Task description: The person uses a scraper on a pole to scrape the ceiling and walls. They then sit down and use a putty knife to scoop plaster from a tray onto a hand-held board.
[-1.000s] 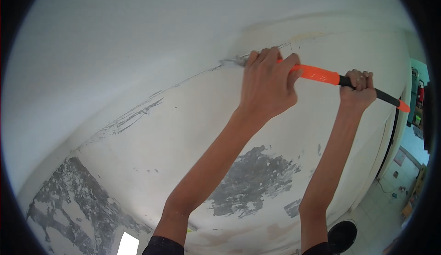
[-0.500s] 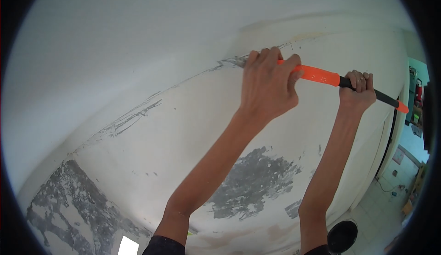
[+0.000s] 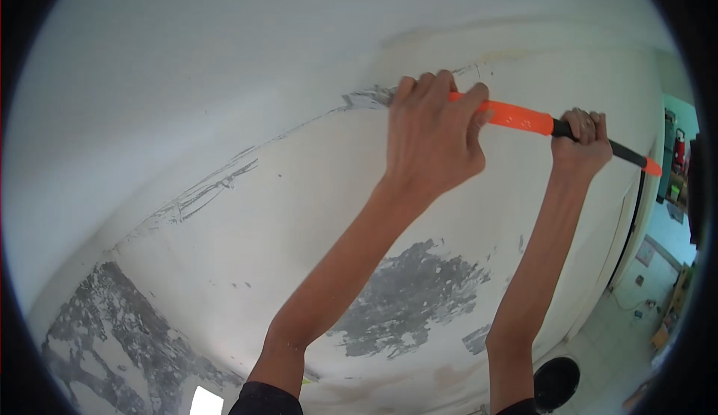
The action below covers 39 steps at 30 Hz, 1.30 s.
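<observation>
Both my hands are clamped on the orange scraper [image 3: 516, 117] — left hand [image 3: 434, 134] by the blade, right hand [image 3: 582, 145] behind. I'd keep the blade flat along the wall-ceiling seam [image 3: 299, 129] — pressing from the front.

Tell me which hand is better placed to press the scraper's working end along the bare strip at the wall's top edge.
Left, probably. The left hand grips the orange scraper at its front, right beside the scraped strip under the ceiling. The right hand holds the black rear shaft, farther away.
</observation>
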Tool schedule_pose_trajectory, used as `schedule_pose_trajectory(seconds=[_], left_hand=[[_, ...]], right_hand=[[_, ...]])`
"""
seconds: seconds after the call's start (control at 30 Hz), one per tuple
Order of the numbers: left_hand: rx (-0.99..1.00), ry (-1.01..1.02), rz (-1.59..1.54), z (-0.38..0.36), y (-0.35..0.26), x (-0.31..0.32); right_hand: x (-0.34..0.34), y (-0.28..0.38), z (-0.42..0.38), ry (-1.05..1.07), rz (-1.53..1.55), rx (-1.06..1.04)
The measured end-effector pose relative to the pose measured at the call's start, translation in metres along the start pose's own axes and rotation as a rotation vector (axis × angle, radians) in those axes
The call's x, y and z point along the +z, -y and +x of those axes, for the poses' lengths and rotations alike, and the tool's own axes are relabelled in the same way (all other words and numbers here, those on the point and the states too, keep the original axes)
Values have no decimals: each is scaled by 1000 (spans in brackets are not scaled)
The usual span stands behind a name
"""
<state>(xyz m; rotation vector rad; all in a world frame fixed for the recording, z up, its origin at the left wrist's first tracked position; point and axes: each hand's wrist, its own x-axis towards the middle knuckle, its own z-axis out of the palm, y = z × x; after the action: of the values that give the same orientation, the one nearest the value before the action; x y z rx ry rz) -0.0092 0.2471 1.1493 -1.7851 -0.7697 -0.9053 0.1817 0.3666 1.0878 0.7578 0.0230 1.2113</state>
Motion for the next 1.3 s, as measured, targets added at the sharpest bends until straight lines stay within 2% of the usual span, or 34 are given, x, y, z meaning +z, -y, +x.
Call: schedule_pose_trajectory(seconds=[0.23, 0.3, 0.33, 0.37, 0.43, 0.5, 0.57, 0.7, 0.77, 0.83, 0.87, 0.9, 0.97, 1.1, 1.17, 1.3], left_hand=[[9, 8, -69, 6, -10, 16], [42, -137, -23, -11, 6, 0], [13, -40, 57, -13, 11, -23], [7, -24, 51, -10, 7, -19], [-30, -17, 58, -3, 7, -14], [20, -81, 28, 2, -2, 1], [-28, -6, -37, 7, -10, 9], [-27, -2, -40, 7, -11, 17], [-1, -31, -23, 1, -4, 9], [31, -114, 63, -17, 11, -7], [-13, -39, 108, -23, 15, -23], [-48, 37, 164, -24, 18, -35], [-41, 16, 161, -22, 13, -30], [6, -19, 9, -14, -10, 4], [-6, 7, -27, -8, -22, 19], [19, 51, -59, -1, -28, 35]], right_hand=[[-4, 20, 6, 72, 79, -15], [7, -8, -12, -51, -61, -86], [6, -21, -22, 12, 28, 56], [13, -22, -26, 8, 21, 73], [13, -17, -18, -9, 3, 23], [3, 6, -3, 18, 24, 17], [4, 15, 7, 62, 43, 23], [-6, 21, 13, 4, 30, -10], [-15, 21, 12, 96, 112, 42], [-5, -17, -16, -43, -22, -9], [3, -36, -32, -80, 14, 70], [1, -31, -30, -88, 18, 66], [-3, -33, -28, -21, 58, 102], [-30, 17, -3, 84, 128, 67], [-37, 39, 5, 50, 115, -10], [-48, 55, 20, 29, 122, -16]])
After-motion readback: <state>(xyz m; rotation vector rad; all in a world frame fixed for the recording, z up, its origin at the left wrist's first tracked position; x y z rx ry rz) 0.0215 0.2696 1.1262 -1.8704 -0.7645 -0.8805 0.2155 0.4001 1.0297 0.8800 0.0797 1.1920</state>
